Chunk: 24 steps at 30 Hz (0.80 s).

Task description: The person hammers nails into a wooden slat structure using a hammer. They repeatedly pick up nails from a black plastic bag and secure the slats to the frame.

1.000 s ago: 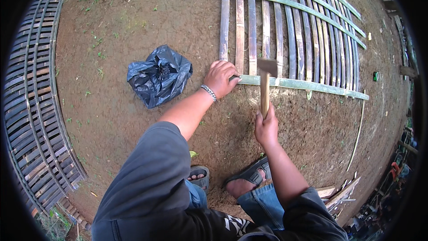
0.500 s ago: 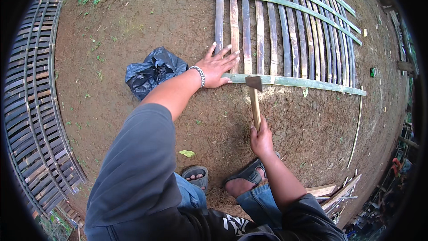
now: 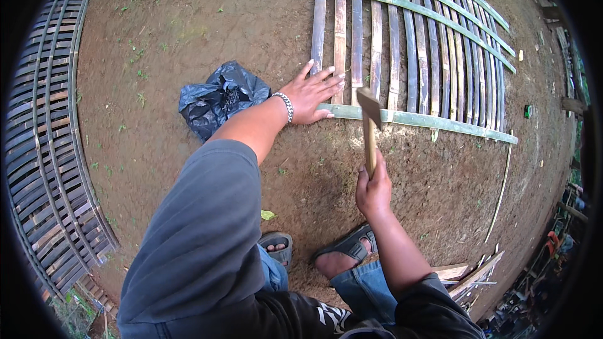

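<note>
A person crouches on bare earth, nailing a bamboo panel (image 3: 408, 44) that fills the upper right of the frame. The left hand (image 3: 311, 94), fingers spread, presses flat on the green crosspiece (image 3: 433, 122) at centre, where it crosses the upright slats. The right hand (image 3: 373, 189), lower centre, is clenched round the handle of a hammer (image 3: 369, 122), its head poised above the crosspiece. The next blow seems to call for a true aim, clear of the spread fingers. A black bag (image 3: 217, 97) lies left of centre.

Crumpled black plastic bag (image 3: 218, 97) – on dirt
</note>
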Tool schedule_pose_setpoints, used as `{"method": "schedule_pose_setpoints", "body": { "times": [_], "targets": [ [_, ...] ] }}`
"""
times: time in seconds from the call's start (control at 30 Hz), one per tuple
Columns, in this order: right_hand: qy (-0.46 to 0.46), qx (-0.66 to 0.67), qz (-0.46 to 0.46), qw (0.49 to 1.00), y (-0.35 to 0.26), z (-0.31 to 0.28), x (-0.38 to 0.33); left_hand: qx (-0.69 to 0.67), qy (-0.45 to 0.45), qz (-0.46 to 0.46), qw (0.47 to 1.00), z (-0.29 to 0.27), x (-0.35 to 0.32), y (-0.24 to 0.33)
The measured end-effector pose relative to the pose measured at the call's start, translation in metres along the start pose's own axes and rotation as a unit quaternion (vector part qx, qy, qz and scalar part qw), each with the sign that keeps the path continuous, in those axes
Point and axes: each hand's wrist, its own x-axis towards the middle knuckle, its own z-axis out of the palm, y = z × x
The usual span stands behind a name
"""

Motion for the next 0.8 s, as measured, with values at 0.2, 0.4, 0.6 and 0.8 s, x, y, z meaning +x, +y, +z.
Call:
{"method": "schedule_pose_setpoints", "body": {
  "times": [0.2,0.4,0.6,0.8],
  "targets": [
    [-0.022,-0.015,0.006,1.000,0.017,0.011,-0.006,-0.004,0.003,0.004,1.000,-0.003,0.007,0.003],
    [0.049,0.056,-0.077,0.994,0.002,0.006,-0.003,0.034,0.010,0.005,0.999,0.008,0.004,-0.003],
    [-0.137,-0.095,0.135,0.977,0.005,0.007,0.015,0.014,0.027,0.008,1.000,0.006,0.003,-0.005],
    [0.031,0.054,-0.072,0.995,0.020,0.009,0.001,0.018,0.026,0.007,0.999,0.005,0.006,-0.001]
  ]
}}
